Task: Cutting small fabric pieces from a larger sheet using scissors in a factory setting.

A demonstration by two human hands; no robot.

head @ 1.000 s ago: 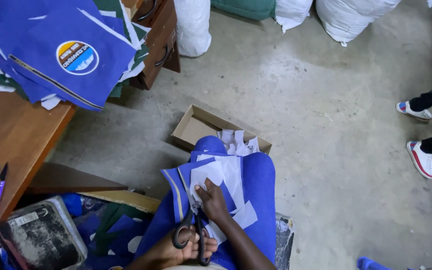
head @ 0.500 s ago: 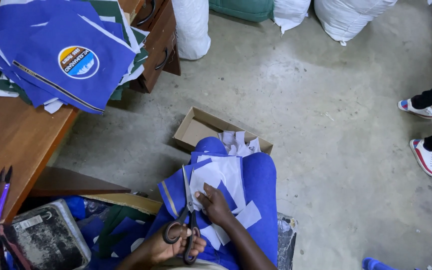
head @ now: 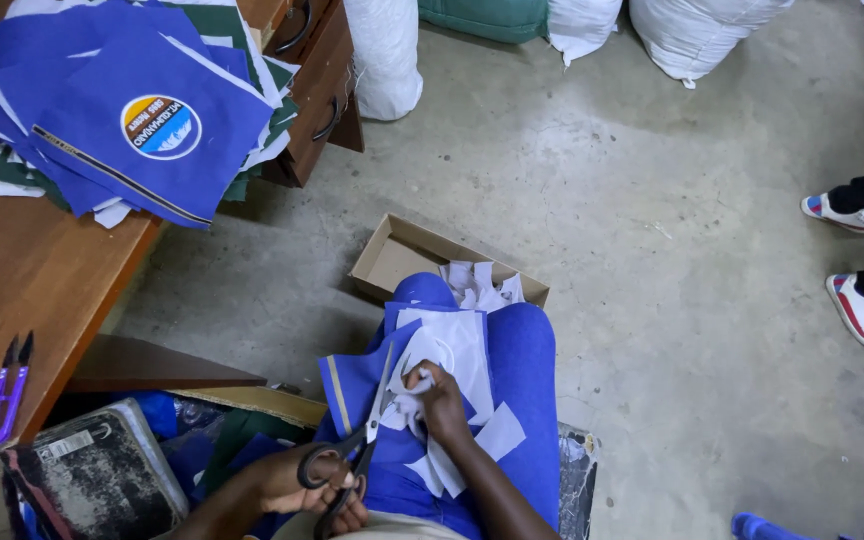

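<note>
Far ahead of both hands, across bare concrete floor [head: 592, 230], stand white sacks [head: 697, 25]; off to the right, another person's red-and-white shoes [head: 857, 310].

Up and to the left of the hands, a wooden surface [head: 32, 280] carrying a heap of blue fabric pieces [head: 142, 120], with small purple thread snips [head: 7, 395] near its front edge. Below that, left of the left hand, a dark worn case [head: 97, 480].

Just ahead of the hands, past the knee, an open cardboard box [head: 402, 260] holding white offcuts [head: 482, 285].

Directly under the hands, on the lap, blue fabric [head: 527, 370] with white backing [head: 457, 345] laid over it, long axis running away from the body toward the box.

Right hand [head: 442, 400] clamped on a bunched fold of the white backing, holding it up off the blue. Left hand [head: 327, 485] nearer the body, fingers closed through the loops of black-handled scissors [head: 367, 445].

Scissor blades pointing up and away, slightly rightward, along the same axis as the fabric, tips lying just left of the right hand's pinch and touching or nearly touching the white layer. Whether the blades are parted cannot be told. Right hand the nearer to the backing; left hand apart from it, reaching it only through the blades.
</note>
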